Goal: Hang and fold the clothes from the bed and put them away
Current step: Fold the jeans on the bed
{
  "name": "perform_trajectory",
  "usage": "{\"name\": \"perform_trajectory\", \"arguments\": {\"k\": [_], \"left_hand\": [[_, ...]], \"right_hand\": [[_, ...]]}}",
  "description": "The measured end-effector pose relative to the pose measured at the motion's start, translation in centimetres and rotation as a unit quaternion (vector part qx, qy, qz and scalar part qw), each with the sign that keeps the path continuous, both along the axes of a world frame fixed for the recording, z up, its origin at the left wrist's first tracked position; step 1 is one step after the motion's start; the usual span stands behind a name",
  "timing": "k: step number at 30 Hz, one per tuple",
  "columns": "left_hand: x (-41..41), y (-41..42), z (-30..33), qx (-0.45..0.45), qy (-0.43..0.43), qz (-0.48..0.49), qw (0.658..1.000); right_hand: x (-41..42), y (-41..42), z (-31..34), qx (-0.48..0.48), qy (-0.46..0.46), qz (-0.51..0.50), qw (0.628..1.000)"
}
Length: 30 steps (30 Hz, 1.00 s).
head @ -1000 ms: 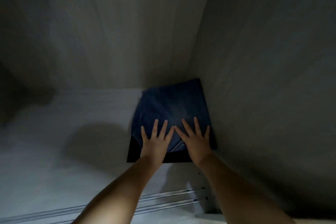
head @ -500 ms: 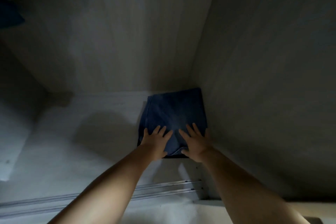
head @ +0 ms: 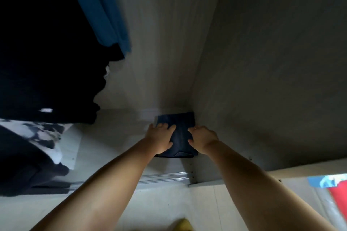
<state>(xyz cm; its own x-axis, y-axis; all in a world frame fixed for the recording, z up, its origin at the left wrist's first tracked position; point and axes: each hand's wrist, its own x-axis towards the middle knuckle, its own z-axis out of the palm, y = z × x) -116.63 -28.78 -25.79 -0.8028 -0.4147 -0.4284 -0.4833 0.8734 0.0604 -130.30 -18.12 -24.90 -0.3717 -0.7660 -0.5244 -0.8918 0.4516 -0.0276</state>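
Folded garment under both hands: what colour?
Dark blue, denim-like; the folded garment shows only in the head view, in the wardrobe's dim right corner.

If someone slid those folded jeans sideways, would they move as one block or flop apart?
The folded jeans would probably slide as one flat bundle, since the denim looks thick. Lifted by one edge, the layers would likely droop open. They cannot roll.

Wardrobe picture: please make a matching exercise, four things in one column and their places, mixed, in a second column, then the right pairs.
Things:
1 folded jeans
2 blue garment
3 left hand
4 sliding rail

Places:
A hanging at upper left
B on the jeans' left part
C in the wardrobe's right back corner
D along the front edge of the wardrobe floor

Pairs: 1-C, 2-A, 3-B, 4-D
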Motion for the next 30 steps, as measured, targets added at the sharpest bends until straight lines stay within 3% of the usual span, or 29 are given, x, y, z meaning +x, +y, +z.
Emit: {"name": "perform_trajectory", "arguments": {"k": [6, 16, 21, 26, 30], "left_hand": [[0.5, -0.5, 11.1, -0.008, 0.06, 0.018, 0.998], [3.5, 3.2, 15.5, 0.031, 0.05, -0.013, 0.998], [3.2, 7.5, 17.6, 0.028, -0.031, -0.111, 0.993], [1.8, 15.4, 18.4, 0.085, -0.237, -0.195, 0.948], [-1.3, 23.7, 19.2, 0.083, -0.211, -0.3, 0.927]], "right_hand": [[1.4, -0.5, 10.2, -0.037, 0.023, 0.013, 0.999], [6.5, 4.1, 14.1, -0.07, 0.011, -0.019, 0.997], [8.7, 10.0, 14.6, -0.074, 0.0, -0.08, 0.994], [9.5, 18.7, 14.8, -0.048, -0.017, -0.153, 0.987], [7.9, 28.1, 16.3, -0.044, 0.002, -0.265, 0.963]]}}
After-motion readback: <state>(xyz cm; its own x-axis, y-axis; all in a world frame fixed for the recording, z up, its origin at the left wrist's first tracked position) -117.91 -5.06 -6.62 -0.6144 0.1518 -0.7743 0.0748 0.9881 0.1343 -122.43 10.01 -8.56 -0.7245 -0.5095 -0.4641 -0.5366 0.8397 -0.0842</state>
